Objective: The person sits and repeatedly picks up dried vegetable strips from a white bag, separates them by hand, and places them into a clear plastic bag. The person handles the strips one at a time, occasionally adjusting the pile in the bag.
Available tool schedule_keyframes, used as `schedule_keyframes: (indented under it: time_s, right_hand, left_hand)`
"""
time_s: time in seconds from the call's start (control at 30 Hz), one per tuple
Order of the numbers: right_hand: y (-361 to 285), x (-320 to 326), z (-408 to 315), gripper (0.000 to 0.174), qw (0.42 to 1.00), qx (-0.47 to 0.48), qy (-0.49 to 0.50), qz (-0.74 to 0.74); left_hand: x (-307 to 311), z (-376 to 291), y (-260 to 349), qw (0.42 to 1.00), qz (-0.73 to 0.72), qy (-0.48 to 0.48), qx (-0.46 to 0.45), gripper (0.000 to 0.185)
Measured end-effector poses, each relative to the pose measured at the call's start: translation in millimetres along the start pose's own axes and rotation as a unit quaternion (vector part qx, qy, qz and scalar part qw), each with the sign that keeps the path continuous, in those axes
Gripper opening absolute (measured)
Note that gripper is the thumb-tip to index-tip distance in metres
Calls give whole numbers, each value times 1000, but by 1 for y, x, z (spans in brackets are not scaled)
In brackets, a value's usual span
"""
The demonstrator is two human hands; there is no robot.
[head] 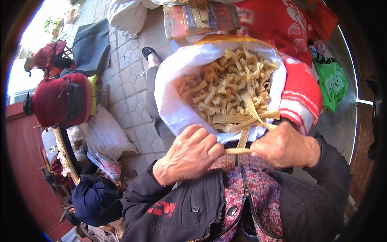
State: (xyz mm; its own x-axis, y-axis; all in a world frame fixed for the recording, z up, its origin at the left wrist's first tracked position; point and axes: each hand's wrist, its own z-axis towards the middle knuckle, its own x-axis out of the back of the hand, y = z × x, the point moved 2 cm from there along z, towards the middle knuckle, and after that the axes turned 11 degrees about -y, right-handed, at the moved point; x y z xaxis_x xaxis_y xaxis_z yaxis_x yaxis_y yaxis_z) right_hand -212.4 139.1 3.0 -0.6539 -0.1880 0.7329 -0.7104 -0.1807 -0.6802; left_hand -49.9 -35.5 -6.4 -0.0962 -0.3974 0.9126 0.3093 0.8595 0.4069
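Note:
Between my left hand (193,152) and my right hand (281,146), a flat tan plant-fibre strip (237,151) is stretched level, close to my chest. Both hands are closed on it. Another long strip (251,106) runs from the sack up to my right hand. Just beyond my hands stands an open white woven sack (167,90) with its rim rolled outward. It holds many short, folded or knotted pieces of the same dry material (229,81). Several longer flat strips (234,119) lie across its near edge.
A wooden stool (172,22) stands beyond the sack. Red cloth (281,27) and a green plastic bag (331,80) are at the right. On the left are people in dark red (60,99) and navy (95,201) clothes, and a filled white sack (107,133) on the paving.

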Motion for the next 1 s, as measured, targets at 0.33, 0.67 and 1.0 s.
schedule_keyframes:
  time_s: [0.33, 0.67, 1.0]
  right_hand:
    - [111, 82, 64, 10, 957, -69, 223, -173]
    - [222, 105, 134, 7, 892, -183, 230, -343]
    - [140, 87, 84, 28, 932, 35, 246, -264]
  left_hand:
    - [45, 58, -121, 989, -36, 104, 98, 10]
    - [50, 119, -247, 954, -71, 49, 286, 26]
    - [68, 62, -143, 938, -239, 166, 188, 37]
